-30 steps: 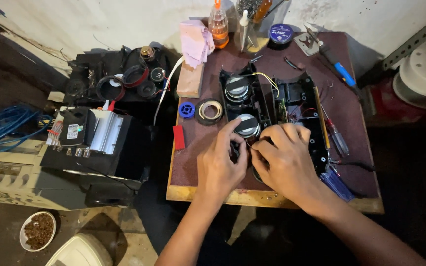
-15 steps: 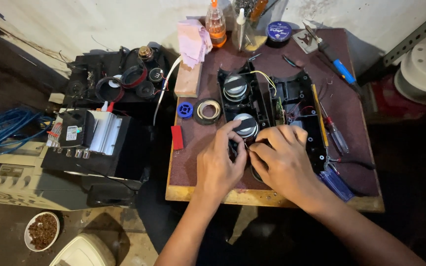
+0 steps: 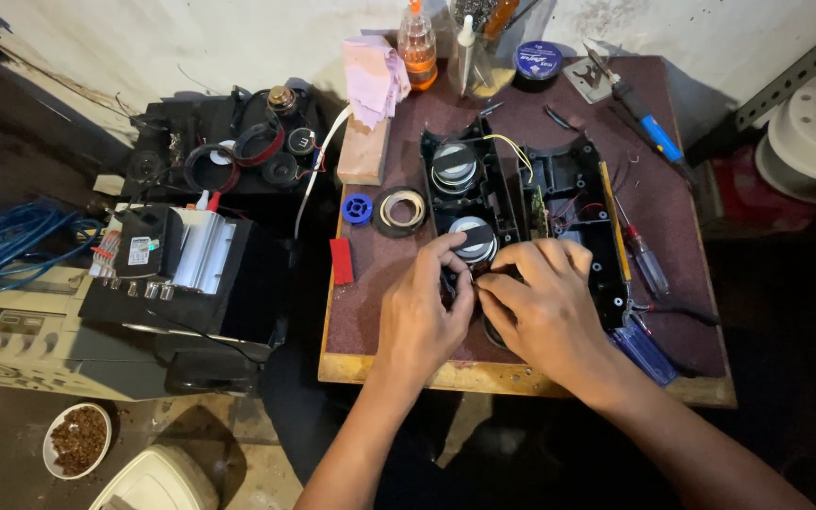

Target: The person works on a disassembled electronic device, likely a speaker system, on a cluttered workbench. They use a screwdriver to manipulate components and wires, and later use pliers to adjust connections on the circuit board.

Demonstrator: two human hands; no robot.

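Both forearms bare, no sleeves; left hand (image 3: 422, 321) and right hand (image 3: 545, 307) ungloved, without rings.

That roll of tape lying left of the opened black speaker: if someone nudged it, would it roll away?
Probably not: the tape roll lies flat on its side on the table, so it would likely slide. It looks thin and hollow, so probably light. Stood on edge, it could roll.

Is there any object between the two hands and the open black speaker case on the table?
Nothing visible: the left hand and right hand already rest on the black speaker case, fingertips meeting beside its round speaker.
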